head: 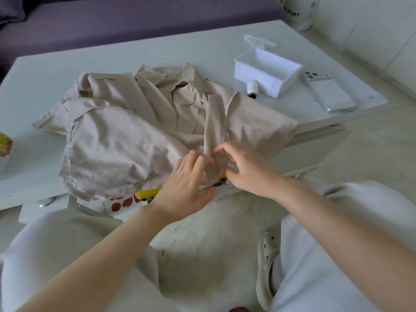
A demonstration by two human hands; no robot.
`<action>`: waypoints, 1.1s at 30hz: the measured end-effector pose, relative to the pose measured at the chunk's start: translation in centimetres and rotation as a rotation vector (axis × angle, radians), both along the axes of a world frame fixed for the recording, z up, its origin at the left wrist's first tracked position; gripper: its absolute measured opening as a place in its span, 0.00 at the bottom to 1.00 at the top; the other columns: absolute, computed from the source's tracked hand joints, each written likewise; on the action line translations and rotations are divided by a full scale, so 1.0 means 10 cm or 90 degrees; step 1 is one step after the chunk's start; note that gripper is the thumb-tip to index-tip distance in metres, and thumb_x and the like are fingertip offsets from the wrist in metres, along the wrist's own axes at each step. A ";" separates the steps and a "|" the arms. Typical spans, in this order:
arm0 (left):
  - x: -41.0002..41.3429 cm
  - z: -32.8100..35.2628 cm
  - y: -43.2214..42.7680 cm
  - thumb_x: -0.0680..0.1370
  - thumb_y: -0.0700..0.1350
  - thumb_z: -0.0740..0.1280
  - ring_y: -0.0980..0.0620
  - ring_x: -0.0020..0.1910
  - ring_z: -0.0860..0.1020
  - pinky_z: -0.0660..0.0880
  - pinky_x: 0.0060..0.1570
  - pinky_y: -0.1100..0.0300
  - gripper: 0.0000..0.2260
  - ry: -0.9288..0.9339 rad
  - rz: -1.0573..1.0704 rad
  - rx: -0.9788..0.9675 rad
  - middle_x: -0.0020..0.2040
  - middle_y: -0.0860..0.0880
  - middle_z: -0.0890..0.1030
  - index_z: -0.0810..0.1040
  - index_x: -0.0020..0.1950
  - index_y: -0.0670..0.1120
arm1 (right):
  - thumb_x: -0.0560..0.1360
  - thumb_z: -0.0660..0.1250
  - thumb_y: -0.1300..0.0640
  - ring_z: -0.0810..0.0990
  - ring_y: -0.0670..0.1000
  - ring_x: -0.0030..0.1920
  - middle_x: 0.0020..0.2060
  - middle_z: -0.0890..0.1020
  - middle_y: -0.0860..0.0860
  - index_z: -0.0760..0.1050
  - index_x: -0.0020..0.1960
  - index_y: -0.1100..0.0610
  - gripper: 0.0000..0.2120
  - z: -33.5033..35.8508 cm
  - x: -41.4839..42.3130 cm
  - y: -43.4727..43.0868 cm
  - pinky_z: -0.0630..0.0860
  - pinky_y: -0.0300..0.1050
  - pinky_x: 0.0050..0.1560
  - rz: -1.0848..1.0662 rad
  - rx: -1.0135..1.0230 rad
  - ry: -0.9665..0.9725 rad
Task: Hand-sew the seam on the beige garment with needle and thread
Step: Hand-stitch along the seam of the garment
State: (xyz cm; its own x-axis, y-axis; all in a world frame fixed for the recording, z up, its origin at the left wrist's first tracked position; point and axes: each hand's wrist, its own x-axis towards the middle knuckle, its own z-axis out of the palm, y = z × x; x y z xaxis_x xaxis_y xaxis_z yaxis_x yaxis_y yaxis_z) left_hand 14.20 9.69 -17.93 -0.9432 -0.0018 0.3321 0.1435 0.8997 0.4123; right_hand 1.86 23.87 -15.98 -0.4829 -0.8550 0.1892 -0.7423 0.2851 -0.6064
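1. Grasps beige garment (146,131) in left grip (191,176), fingers curled over a fold at the near edge of the white counter (45,70); pinches the same fold in right grip (245,170) between thumb and forefinger.
2. Holds both grips just beside each other, blurred; cannot make out needle or thread between the fingers.
3. Shows, from the head camera, the garment crumpled across the counter's middle, its front edge covering an apple-print notebook (122,204).
4. Takes in, at far right, a white thread spool (251,88) just beside an open white box (267,70), with a phone (328,93) face down near them.
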 end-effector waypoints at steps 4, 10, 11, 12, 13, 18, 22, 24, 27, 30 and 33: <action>0.10 -0.22 -0.09 0.62 0.49 0.75 0.49 0.43 0.63 0.60 0.43 0.59 0.26 0.014 0.081 -0.189 0.48 0.48 0.64 0.65 0.52 0.45 | 0.58 0.71 0.71 0.73 0.52 0.50 0.49 0.77 0.52 0.72 0.59 0.59 0.29 -0.16 0.07 -0.07 0.68 0.39 0.48 0.033 0.112 0.271; 0.09 -0.32 -0.14 0.61 0.39 0.77 0.48 0.41 0.63 0.63 0.41 0.56 0.26 0.104 0.134 -0.183 0.47 0.47 0.63 0.64 0.50 0.45 | 0.54 0.70 0.76 0.78 0.58 0.40 0.39 0.78 0.56 0.75 0.46 0.63 0.22 -0.15 0.06 -0.29 0.68 0.41 0.43 -0.064 0.018 0.289; 0.08 -0.31 -0.12 0.62 0.39 0.76 0.48 0.42 0.64 0.64 0.41 0.57 0.25 0.117 0.137 -0.163 0.47 0.47 0.63 0.64 0.51 0.45 | 0.56 0.69 0.76 0.77 0.58 0.40 0.39 0.78 0.56 0.75 0.45 0.63 0.19 -0.12 0.07 -0.30 0.65 0.40 0.44 -0.062 0.005 0.271; 0.07 -0.31 -0.11 0.62 0.39 0.75 0.48 0.42 0.65 0.65 0.42 0.57 0.25 0.124 0.141 -0.149 0.48 0.46 0.65 0.65 0.52 0.45 | 0.57 0.68 0.75 0.77 0.56 0.41 0.40 0.78 0.56 0.75 0.44 0.62 0.17 -0.10 0.07 -0.30 0.63 0.38 0.43 -0.058 -0.010 0.250; 0.05 -0.30 -0.09 0.63 0.41 0.74 0.47 0.43 0.65 0.65 0.42 0.57 0.24 0.124 0.148 -0.139 0.48 0.45 0.67 0.65 0.52 0.44 | 0.59 0.67 0.74 0.75 0.54 0.41 0.40 0.78 0.55 0.76 0.43 0.62 0.15 -0.08 0.08 -0.29 0.61 0.36 0.43 -0.056 -0.024 0.226; -0.01 -0.15 -0.06 0.68 0.42 0.59 0.50 0.41 0.65 0.61 0.39 0.58 0.12 0.099 0.173 -0.075 0.44 0.44 0.73 0.64 0.50 0.46 | 0.67 0.59 0.61 0.60 0.40 0.39 0.35 0.65 0.36 0.76 0.43 0.60 0.08 0.07 0.07 -0.26 0.59 0.33 0.36 -0.075 -0.095 0.156; -0.01 0.01 -0.09 0.71 0.31 0.59 0.49 0.39 0.72 0.70 0.39 0.54 0.13 0.061 0.209 0.143 0.44 0.47 0.77 0.68 0.52 0.43 | 0.72 0.66 0.63 0.62 0.43 0.34 0.33 0.63 0.37 0.75 0.45 0.59 0.02 0.11 -0.05 -0.20 0.58 0.31 0.34 -0.115 0.005 0.118; -0.01 0.07 -0.11 0.75 0.29 0.58 0.50 0.34 0.74 0.71 0.34 0.54 0.10 0.030 0.226 0.204 0.43 0.48 0.78 0.69 0.53 0.40 | 0.74 0.65 0.61 0.65 0.43 0.34 0.32 0.63 0.38 0.76 0.47 0.59 0.03 0.08 -0.09 -0.17 0.57 0.32 0.32 -0.134 0.044 0.092; -0.02 0.10 -0.16 0.75 0.29 0.57 0.54 0.33 0.72 0.70 0.33 0.56 0.10 -0.002 0.223 0.209 0.39 0.52 0.75 0.72 0.51 0.41 | 0.75 0.64 0.60 0.65 0.39 0.32 0.30 0.64 0.40 0.76 0.48 0.60 0.05 0.06 -0.11 -0.15 0.57 0.33 0.30 -0.150 0.081 0.074; -0.02 0.06 -0.22 0.76 0.31 0.60 0.54 0.40 0.75 0.75 0.40 0.52 0.10 -0.026 0.179 0.214 0.44 0.52 0.77 0.78 0.46 0.43 | 0.74 0.65 0.63 0.67 0.38 0.31 0.29 0.64 0.40 0.77 0.50 0.59 0.05 0.10 -0.10 -0.14 0.62 0.27 0.31 -0.150 0.074 0.057; -0.03 0.02 -0.24 0.76 0.32 0.62 0.55 0.43 0.77 0.76 0.43 0.49 0.10 -0.051 0.136 0.225 0.48 0.54 0.77 0.80 0.45 0.45 | 0.73 0.66 0.67 0.72 0.35 0.33 0.27 0.64 0.40 0.78 0.48 0.59 0.07 0.17 -0.09 -0.11 0.64 0.24 0.34 -0.135 0.053 0.034</action>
